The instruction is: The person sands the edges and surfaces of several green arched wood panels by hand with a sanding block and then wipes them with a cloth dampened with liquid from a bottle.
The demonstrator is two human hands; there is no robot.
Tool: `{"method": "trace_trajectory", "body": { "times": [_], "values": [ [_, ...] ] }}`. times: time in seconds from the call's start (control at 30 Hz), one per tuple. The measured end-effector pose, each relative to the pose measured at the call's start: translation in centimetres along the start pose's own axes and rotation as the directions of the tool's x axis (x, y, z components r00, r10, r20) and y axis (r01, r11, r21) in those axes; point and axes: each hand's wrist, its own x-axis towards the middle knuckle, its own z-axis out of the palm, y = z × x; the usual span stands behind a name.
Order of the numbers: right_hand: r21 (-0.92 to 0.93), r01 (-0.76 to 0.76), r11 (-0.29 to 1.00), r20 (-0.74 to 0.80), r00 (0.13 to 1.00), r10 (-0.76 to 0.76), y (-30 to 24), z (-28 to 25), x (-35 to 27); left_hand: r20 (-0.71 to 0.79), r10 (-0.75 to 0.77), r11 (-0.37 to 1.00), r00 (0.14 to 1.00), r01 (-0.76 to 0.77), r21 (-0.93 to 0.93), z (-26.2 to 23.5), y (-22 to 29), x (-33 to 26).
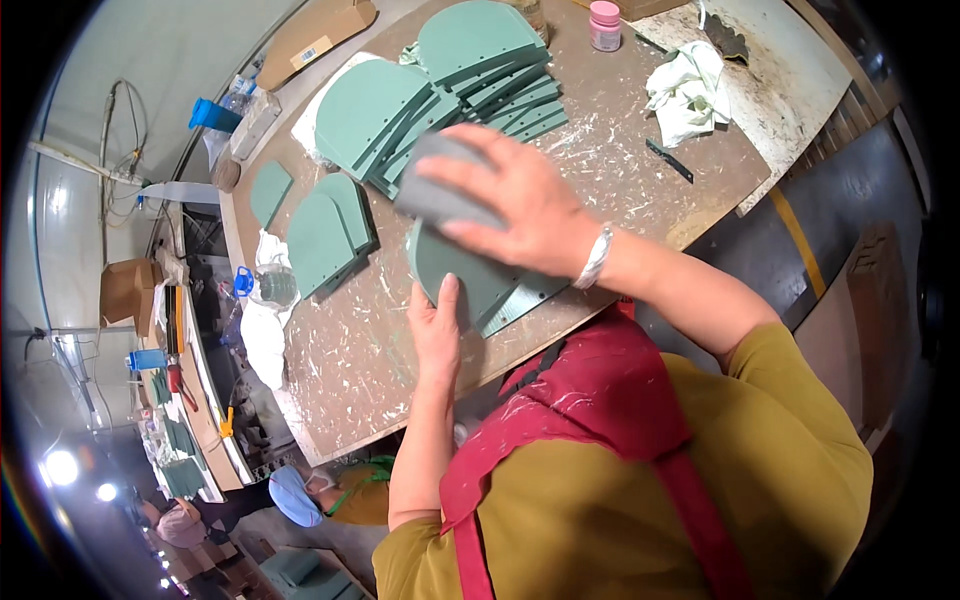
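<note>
Paint-flecked and brown, the workbench (350,360) fills the middle of the view, with a long room of other benches running off at the far left, where another person in a blue cap (293,495) bends over lower down. Moving rightward along the bench, a clear plastic bottle with a blue cap (268,285) lies beside white rags (262,335). Next come loose green arch-shaped panels (322,235), lying flat, and behind them a fanned stack of the same green panels (450,85). At the bench's near edge, the left hand (437,335) lies flat with fingers pressed together on a green panel (470,280), thumb against its rim, pinning it down. Just above it, the right hand (520,205) spreads its fingers over a grey sanding block (440,180), pressing it onto the top of that same panel; a silver bracelet (597,257) circles the wrist. Farther right stand a small pink-lidded jar (604,25), a crumpled white cloth (690,90) and a thin dark strip (668,160).
</note>
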Motion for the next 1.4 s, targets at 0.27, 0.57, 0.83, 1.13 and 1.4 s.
{"method": "trace_trajectory", "body": {
  "times": [0.27, 0.57, 0.83, 1.13, 1.4],
  "values": [
    [0.018, -0.563, 0.826, 0.200, 0.812, 0.548, 8.1, 4.0, -9.0, -0.043, -0.052, 0.984, 0.998, 0.043, -0.173, -1.0, -1.6, 0.4],
    [0.257, -0.406, 0.877, 0.000, 0.907, 0.420, 4.1, 3.8, -6.6, -0.086, -0.190, 0.829, 0.978, 0.112, -0.548, -0.8, -1.6, 0.9],
    [0.300, -0.566, 0.768, 0.244, 0.824, 0.512, 3.3, 0.9, -12.4, -0.137, 0.026, 0.735, 0.990, -0.111, -0.668, -7.5, 7.8, 8.8],
    [0.218, -0.524, 0.824, 0.255, 0.845, 0.470, 4.9, 0.2, -13.2, -0.167, 0.201, 0.980, 0.965, -0.199, 0.028, -9.2, 10.8, 25.8],
    [0.035, -0.532, 0.846, 0.167, 0.838, 0.520, 5.5, -1.9, -15.2, -0.034, 0.623, 0.647, 0.782, -0.490, 0.584, -5.5, 5.3, 15.3]
  ]
}}
